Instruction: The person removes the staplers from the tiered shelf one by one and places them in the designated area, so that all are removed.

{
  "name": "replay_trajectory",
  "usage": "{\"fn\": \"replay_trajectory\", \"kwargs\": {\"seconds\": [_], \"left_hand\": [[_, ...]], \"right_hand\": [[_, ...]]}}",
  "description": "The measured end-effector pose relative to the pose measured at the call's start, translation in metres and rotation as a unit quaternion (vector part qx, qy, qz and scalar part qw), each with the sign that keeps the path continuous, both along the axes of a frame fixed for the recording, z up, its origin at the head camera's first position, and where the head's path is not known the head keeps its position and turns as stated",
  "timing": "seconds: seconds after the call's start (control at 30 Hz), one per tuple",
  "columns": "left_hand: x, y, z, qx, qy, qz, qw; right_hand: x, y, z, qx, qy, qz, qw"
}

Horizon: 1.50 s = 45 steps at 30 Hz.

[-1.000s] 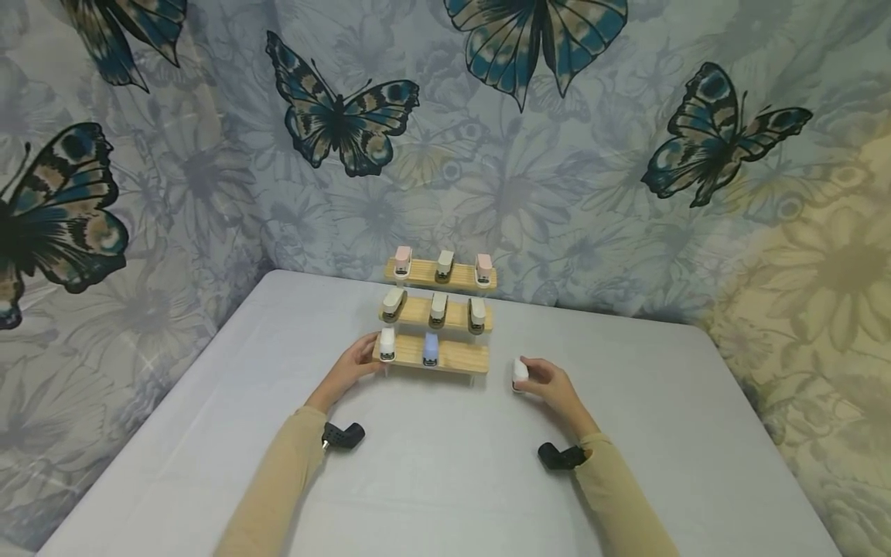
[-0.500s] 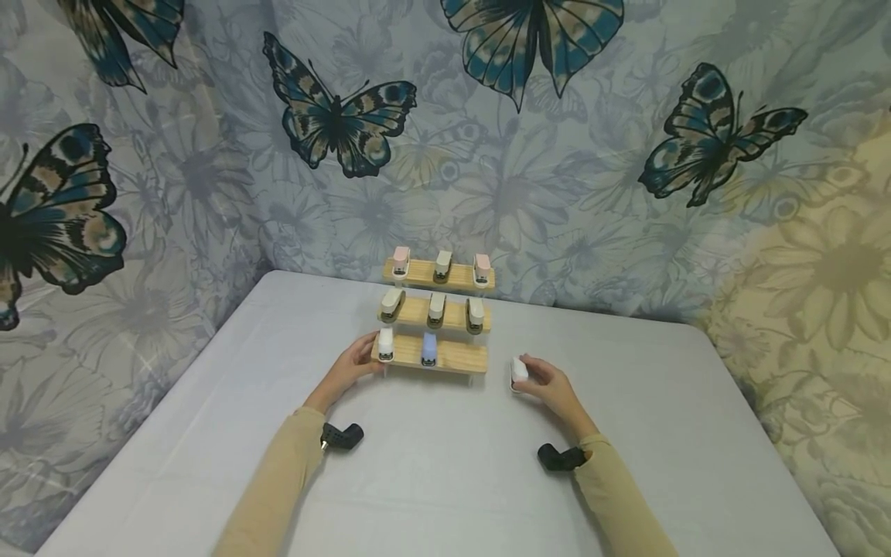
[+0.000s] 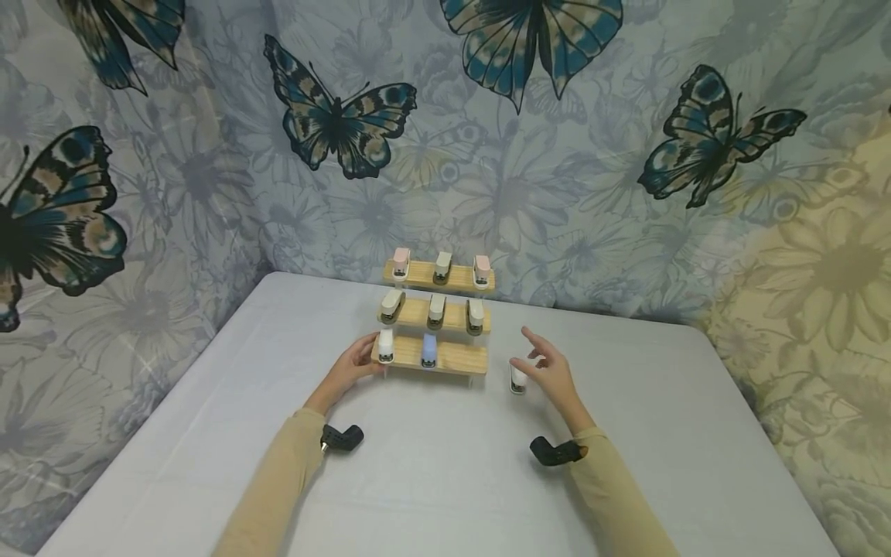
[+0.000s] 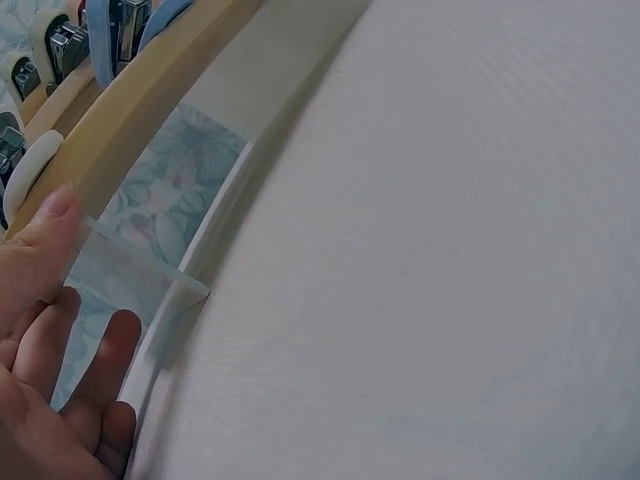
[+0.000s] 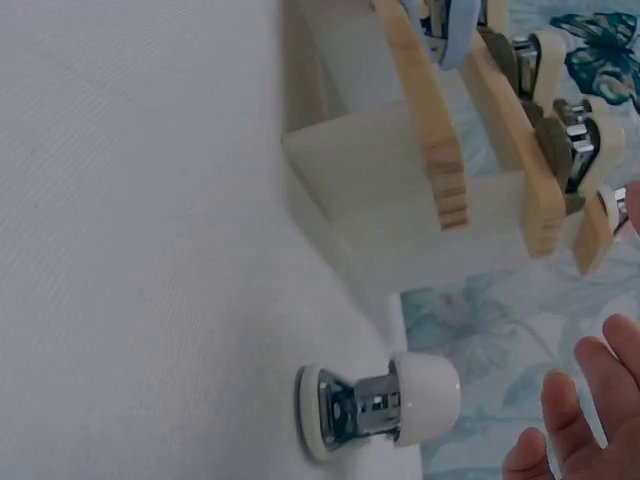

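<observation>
One grey table (image 3: 431, 480), butterfly backdrop (image 3: 348, 116)

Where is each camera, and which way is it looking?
Head: up high, looking forward and down at the table, both sleeves, left hand and right hand.
Left wrist: low, facing the wooden rack; left fingers show.
Right wrist: low, facing the white stapler; right fingertips show.
All three share the rack.

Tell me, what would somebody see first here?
Big butterflies on the cloth wall behind the table. Then a wooden rack with three steps of little staplers, at the table's back. The left hand rests against its left end; the right hand is open beside a white stapler standing on the table.
</observation>
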<state>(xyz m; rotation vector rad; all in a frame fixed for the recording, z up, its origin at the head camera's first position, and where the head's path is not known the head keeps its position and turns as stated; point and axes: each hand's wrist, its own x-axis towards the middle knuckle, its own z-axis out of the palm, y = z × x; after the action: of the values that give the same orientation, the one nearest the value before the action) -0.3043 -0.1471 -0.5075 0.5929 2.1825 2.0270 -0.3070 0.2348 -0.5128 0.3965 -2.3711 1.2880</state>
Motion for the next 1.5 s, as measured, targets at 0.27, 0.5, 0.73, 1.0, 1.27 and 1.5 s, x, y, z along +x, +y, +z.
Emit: {"fn": "replay_trajectory", "kwargs": {"seconds": [0.27, 0.5, 0.73, 1.0, 1.27, 1.5], "left_hand": [[0.001, 0.0, -0.001, -0.006, -0.007, 0.019, 0.9998], [0.001, 0.0, 0.0, 0.01, 0.01, 0.002, 0.9999], [0.002, 0.002, 0.002, 0.018, 0.005, 0.015, 0.9997], [0.002, 0.003, 0.001, 0.011, 0.002, 0.019, 0.9998], [0.001, 0.003, -0.004, 0.026, -0.02, 0.018, 0.9993], [-0.001, 0.003, -0.004, 0.019, -0.022, 0.027, 0.9992]], "right_hand": [[-0.002, -0.023, -0.005, -0.083, -0.093, 0.065, 0.99], [0.004, -0.043, 0.001, -0.129, -0.14, 0.09, 0.978], [0.014, -0.064, 0.013, -0.125, -0.169, 0.13, 0.969], [0.041, -0.084, 0.059, -0.125, -0.17, 0.108, 0.972], [0.038, -0.094, 0.056, -0.116, -0.226, 0.145, 0.956], [0.033, -0.107, 0.053, -0.125, -0.265, 0.196, 0.936]]}}
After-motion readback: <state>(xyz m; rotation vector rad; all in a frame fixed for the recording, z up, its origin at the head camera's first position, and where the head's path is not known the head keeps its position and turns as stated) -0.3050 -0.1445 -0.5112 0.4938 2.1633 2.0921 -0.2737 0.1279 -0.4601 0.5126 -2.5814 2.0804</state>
